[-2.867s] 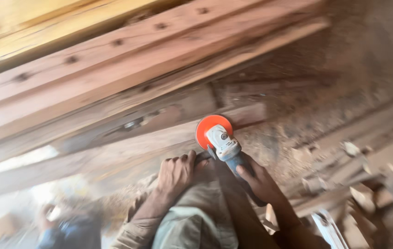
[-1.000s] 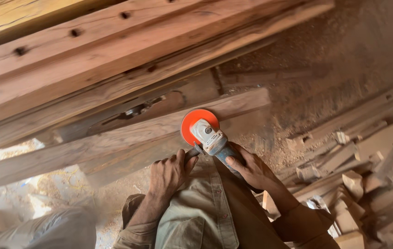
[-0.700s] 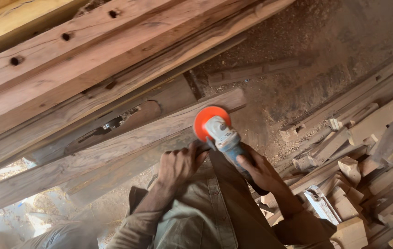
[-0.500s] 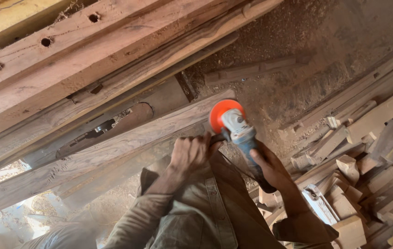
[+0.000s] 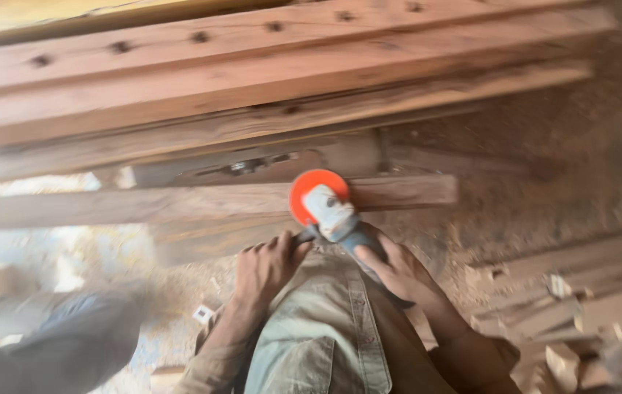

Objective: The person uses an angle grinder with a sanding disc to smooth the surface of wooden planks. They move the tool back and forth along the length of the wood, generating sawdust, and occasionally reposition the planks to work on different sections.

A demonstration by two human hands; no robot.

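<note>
Nearest the camera is the person's own pale green shirt [image 5: 325, 328], and just past it the two hands meet on one angle grinder [image 5: 333, 211]. The left hand [image 5: 263, 266] is closed around the grinder's side handle, its grip wrapped tight. The right hand [image 5: 391, 270] is closed around the blue rear body of the same tool. The orange disc [image 5: 304, 191] of the grinder lies against one long plank [image 5: 180, 204], near the plank's right end.

As a judgement, the grinding is under way and not finished: the disc sits on the plank's near edge, and most of the plank stretches off to the left of the grinder; blur hides how much of it is already smoothed.

To the left of the grinder, a second person's clothing [image 5: 48, 335] shows low in the frame. To the right of it lies a heap of wood offcuts [image 5: 573, 314], too blurred to count. Beyond the plank the floor is covered in sawdust [image 5: 544, 146]. Farthest off, above the grinder, at least two heavy beams [image 5: 253, 66] run across, one with a row of holes.
</note>
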